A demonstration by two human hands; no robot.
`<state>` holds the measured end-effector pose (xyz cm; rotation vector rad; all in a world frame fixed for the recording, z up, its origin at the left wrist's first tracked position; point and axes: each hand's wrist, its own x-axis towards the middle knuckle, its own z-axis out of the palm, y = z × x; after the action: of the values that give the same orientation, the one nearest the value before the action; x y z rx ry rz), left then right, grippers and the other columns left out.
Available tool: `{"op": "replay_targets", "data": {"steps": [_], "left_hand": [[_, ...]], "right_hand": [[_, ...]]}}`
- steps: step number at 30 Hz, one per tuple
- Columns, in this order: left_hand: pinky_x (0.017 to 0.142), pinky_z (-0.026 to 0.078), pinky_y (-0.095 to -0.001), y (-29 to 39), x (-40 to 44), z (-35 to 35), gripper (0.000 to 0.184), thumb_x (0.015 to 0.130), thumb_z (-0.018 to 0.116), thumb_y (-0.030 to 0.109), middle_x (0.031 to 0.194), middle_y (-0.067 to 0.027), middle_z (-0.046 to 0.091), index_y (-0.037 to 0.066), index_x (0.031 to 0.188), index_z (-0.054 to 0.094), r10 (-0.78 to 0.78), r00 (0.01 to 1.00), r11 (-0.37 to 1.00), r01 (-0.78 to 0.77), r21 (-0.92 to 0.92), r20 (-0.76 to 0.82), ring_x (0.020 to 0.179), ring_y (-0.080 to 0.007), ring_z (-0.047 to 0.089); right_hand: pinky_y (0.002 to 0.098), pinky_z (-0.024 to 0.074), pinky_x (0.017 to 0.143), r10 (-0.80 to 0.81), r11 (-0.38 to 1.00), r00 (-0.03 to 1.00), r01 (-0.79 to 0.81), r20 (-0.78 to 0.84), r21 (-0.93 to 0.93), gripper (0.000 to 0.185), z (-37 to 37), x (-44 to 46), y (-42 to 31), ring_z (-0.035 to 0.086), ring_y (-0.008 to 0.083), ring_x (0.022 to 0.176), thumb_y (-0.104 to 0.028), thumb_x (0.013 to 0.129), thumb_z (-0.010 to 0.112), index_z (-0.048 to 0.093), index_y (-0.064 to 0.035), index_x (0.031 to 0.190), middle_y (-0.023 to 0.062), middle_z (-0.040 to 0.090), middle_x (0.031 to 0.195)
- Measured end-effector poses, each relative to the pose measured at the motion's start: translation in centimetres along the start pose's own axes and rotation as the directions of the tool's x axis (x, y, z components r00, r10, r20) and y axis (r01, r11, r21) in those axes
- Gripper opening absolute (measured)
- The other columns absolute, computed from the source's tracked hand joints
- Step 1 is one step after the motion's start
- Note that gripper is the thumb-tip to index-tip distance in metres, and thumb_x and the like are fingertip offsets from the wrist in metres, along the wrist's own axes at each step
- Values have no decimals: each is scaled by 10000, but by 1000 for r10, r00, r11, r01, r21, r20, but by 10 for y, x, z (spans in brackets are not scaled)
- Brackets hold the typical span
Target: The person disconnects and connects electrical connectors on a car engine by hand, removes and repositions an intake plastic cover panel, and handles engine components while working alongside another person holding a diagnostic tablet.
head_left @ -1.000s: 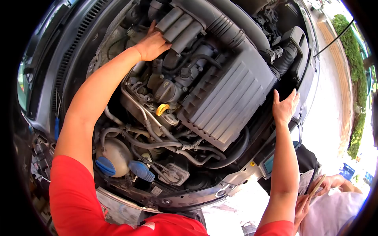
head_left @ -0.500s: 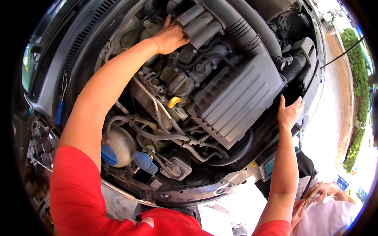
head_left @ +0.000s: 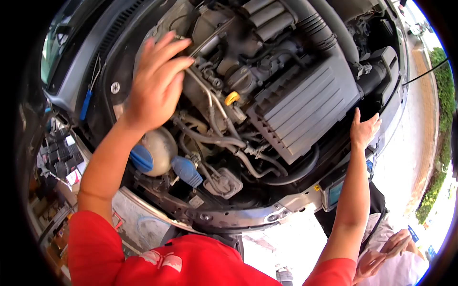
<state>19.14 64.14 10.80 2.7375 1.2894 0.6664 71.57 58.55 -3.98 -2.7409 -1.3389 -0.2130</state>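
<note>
My left hand (head_left: 160,83) is raised over the left side of the engine bay, fingers spread and slightly blurred, nothing in it. Right of it lie metal pipes (head_left: 202,86), an oil cap (head_left: 239,78) and a yellow dipstick handle (head_left: 232,98). My right hand (head_left: 365,127) rests at the front edge of the bay, beside the black ribbed engine cover (head_left: 305,107); its thumb and fingers are apart, the fingertips close to the dark gap there.
A coolant tank (head_left: 164,151) with a blue cap and a blue washer cap (head_left: 186,170) sit near me. A blue-handled tool (head_left: 86,104) lies by the windscreen. A device with a screen (head_left: 335,193) stands near my right forearm. Another person's hands (head_left: 381,257) are at the lower right.
My left hand has come away from the black ducts at the top and moved back toward me. My right hand stays at the front edge. The view has shifted.
</note>
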Motion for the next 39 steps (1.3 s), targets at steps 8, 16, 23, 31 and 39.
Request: {"op": "replay_targets", "data": {"steps": [8,16,23,31,39], "left_hand": [[1132,210,-590,16,-230,-73,163,906,469,1,1373,-237,499,4,1019,586,-379,925,884,362,296,-1,1349,-464,381],[1147,224,-494,21,-306,-64,234,954,447,47,1463,-262,396,-43,1134,566,-453,886,867,413,277,99,1395,-453,309],[1160,203,-510,28,-322,-55,517,997,477,254,1537,-258,267,-30,1410,348,-424,904,890,406,209,50,1427,-451,238],[1157,203,-522,32,-336,-58,525,998,472,294,1535,-235,284,-25,1404,379,-393,914,868,332,369,101,1423,-443,247],[1165,212,-488,33,-343,-67,546,981,494,257,1540,-238,282,-18,1432,356,-404,907,892,361,271,121,1427,-430,256]], "right_hand": [[500,318,1115,-46,999,997,46,-58,8,930,11,5,10,330,423,1380,-623,830,625,344,17,1444,312,345,1464],[503,334,1103,-36,998,998,38,-52,43,972,11,7,10,340,407,1376,-671,818,598,333,15,1454,282,358,1463],[479,342,1104,-57,998,997,59,-57,29,972,20,15,18,356,399,1369,-680,824,581,341,30,1444,277,370,1455],[412,313,1129,-82,996,994,85,-71,41,1008,16,14,17,369,393,1367,-690,824,568,365,109,1403,313,435,1404],[484,364,1084,-59,998,997,61,-54,35,993,24,23,20,409,409,1334,-714,787,594,383,21,1421,278,422,1418]]}}
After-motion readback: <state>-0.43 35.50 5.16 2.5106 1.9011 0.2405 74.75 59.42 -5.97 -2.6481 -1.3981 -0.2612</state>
